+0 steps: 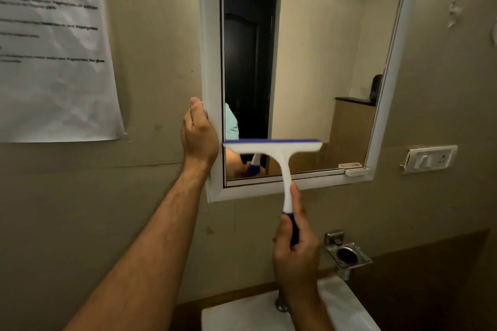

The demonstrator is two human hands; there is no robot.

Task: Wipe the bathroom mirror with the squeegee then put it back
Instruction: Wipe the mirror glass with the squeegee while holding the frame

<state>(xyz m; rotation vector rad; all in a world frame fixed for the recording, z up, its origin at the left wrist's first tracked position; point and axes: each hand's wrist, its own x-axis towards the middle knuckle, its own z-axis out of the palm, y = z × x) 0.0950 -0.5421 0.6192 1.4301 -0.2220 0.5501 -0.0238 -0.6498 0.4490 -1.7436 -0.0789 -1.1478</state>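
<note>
A white-framed mirror (317, 67) hangs on the beige wall. The squeegee (273, 146) is white with a purple blade and a purple grip. Its blade lies level against the lower left part of the glass. My right hand (295, 250) is closed around the purple grip below the mirror's bottom frame. My left hand (199, 137) grips the outer left edge of the mirror frame, thumb up. The glass reflects a dark door, part of a light sleeve and the squeegee's handle.
A printed paper sheet (53, 48) is stuck to the wall at the left. A switch plate (429, 159) sits right of the mirror. A chrome holder (347, 252) juts from the wall above the white basin (258, 314) and its tap (281, 303).
</note>
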